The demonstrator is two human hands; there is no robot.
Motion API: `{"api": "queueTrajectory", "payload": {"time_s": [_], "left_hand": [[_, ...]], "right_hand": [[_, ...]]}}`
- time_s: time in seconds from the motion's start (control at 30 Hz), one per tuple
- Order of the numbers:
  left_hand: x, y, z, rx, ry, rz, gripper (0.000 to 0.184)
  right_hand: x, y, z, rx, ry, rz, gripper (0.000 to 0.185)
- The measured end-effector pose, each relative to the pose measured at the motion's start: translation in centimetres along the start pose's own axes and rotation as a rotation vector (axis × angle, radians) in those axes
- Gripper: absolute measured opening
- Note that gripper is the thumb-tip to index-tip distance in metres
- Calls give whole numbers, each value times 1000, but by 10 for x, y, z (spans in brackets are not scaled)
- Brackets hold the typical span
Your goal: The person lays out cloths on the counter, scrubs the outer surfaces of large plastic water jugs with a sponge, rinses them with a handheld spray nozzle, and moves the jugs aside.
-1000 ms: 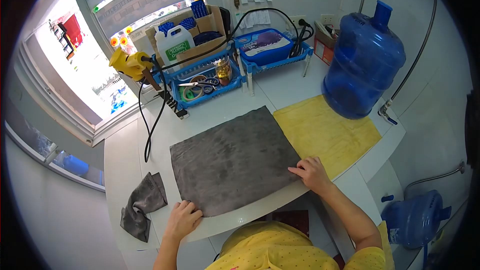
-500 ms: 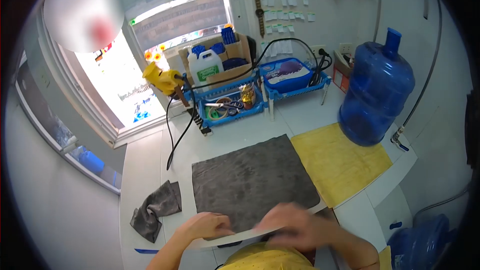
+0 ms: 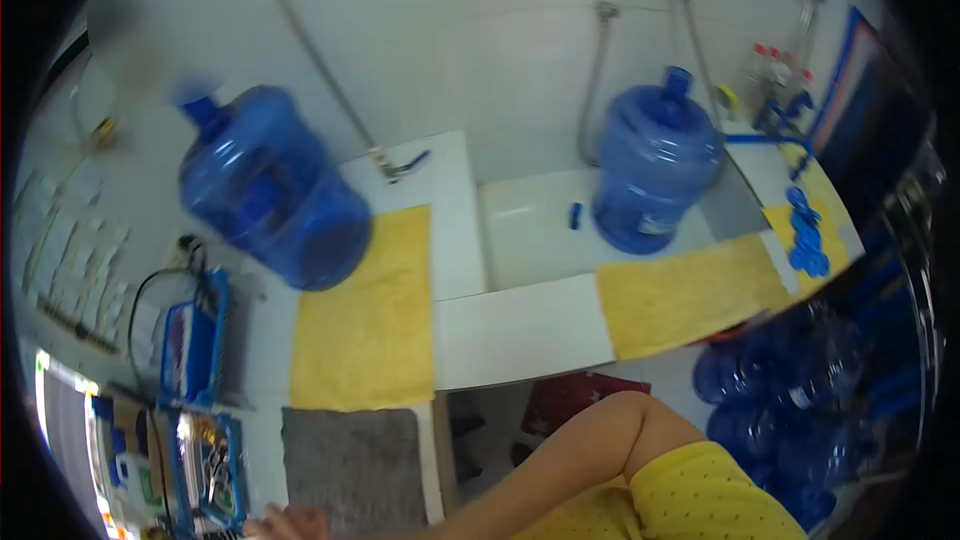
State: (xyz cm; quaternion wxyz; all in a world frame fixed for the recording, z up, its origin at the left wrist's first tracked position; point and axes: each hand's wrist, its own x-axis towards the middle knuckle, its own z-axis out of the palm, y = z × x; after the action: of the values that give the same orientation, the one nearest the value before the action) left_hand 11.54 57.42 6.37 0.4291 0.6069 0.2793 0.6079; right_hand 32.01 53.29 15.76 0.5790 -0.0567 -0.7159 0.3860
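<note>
Grey cloth (image 3: 352,455) was at the lower left of the frame, lying flat on the white counter (image 3: 525,330), with its bottom part cut by the frame edge. The right hand (image 3: 290,523) was at the bottom edge of the frame, close to the left side of this cloth. It was blurred and partly cut off, so I could not tell if it was holding the cloth, or how wide its grip was. The left hand was out of view, and its grip could not be told either.

Just above the grey cloth, a yellow cloth (image 3: 365,345) was spread on the counter. A big blue bottle (image 3: 275,190) was on this yellow cloth, at the upper left of the frame. To the left of the cloths were a blue tub (image 3: 185,350) and a blue basket (image 3: 238,470) with small things inside.

Right of the centre, a second blue bottle (image 3: 655,175) stood in the white sink (image 3: 525,230), near a small blue object (image 3: 575,216). Another yellow cloth (image 3: 690,295) was lying in front of the sink. At the lower right, more blue bottles (image 3: 780,380) were below the counter.
</note>
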Motion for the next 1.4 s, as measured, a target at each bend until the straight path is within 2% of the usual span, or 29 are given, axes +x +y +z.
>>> {"api": "queueTrajectory", "payload": {"time_s": [0.03, 0.07, 0.13, 0.2, 0.23, 0.27, 0.3, 0.33, 0.37, 0.4, 0.43, 0.47, 0.53, 0.6, 0.7, 0.87, 0.93, 1.03, 1.1, 1.13, 1.2, 1.27, 1.3, 1.37, 1.4], "left_hand": [[14, -8, 18, -102, 115, -57, 31], [30, -21, 48, -195, 155, -153, 32], [38, -43, 107, -359, 189, -356, 34], [40, -57, 164, -487, 189, -550, 37], [38, -63, 194, -539, 156, -650, 38], [38, -66, 219, -580, 124, -731, 39], [39, -67, 243, -613, 71, -822, 41], [44, -67, 266, -621, 26, -901, 42], [50, -64, 287, -623, -27, -998, 44], [52, -64, 306, -628, -94, -1102, 45], [53, -62, 324, -633, -65, -1084, 45], [53, -60, 339, -672, -111, -1121, 46], [60, -44, 368, -699, -180, -1113, 50], [53, -43, 391, -702, -117, -1007, 50], [42, -26, 403, -693, -79, -832, 44], [31, 17, 416, -731, 33, -715, 31], [32, 35, 422, -783, 102, -699, 26], [39, 67, 435, -904, 299, -694, 18], [47, 98, 448, -1026, 571, -674, 12], [55, 118, 457, -1103, 767, -650, 10], [53, 113, 446, -1108, 791, -656, 10], [52, 109, 436, -1085, 806, -657, 11], [51, 107, 432, -1074, 814, -662, 11], [50, 104, 425, -1053, 822, -659, 11], [50, 103, 422, -1043, 824, -654, 11]], "right_hand": [[-10, 10, -20, 819, 38, 387, 18], [-42, -7, -91, 445, 37, 515, 16], [-79, -20, -134, 145, -22, 746, 14], [-122, -19, -162, 56, 95, 780, 13], [-143, -24, -181, 105, 129, 865, 12], [-165, -24, -195, 119, 206, 861, 11], [-175, -36, -210, 181, 296, 976, 11], [-183, -48, -226, 158, 400, 852, 9], [-189, -59, -242, 178, 345, 862, 9], [-194, -70, -258, 195, 510, 796, 9], [-199, -80, -274, 208, 682, 722, 10], [-205, -90, -288, 216, 649, 727, 10], [-211, -103, -311, 197, 781, 665, 11], [-222, -112, -334, 87, 779, 685, 10], [-234, -110, -356, 158, 568, 645, 18], [-252, -114, -363, 32, 306, 1237, 32], [-249, -115, -362, 115, 301, 1197, 29], [-230, -106, -354, 356, 366, 985, 20], [-226, -103, -349, 423, 387, 922, 17], [-228, -104, -350, 419, 340, 912, 24], [-236, -99, -352, 416, 290, 917, 31], [-247, -92, -354, 146, 330, 1040, 24], [-247, -94, -352, 143, 335, 1055, 24], [-223, -96, -344, 418, 576, 1353, 35], [-219, -92, -343, 507, 642, 1414, 35]]}}
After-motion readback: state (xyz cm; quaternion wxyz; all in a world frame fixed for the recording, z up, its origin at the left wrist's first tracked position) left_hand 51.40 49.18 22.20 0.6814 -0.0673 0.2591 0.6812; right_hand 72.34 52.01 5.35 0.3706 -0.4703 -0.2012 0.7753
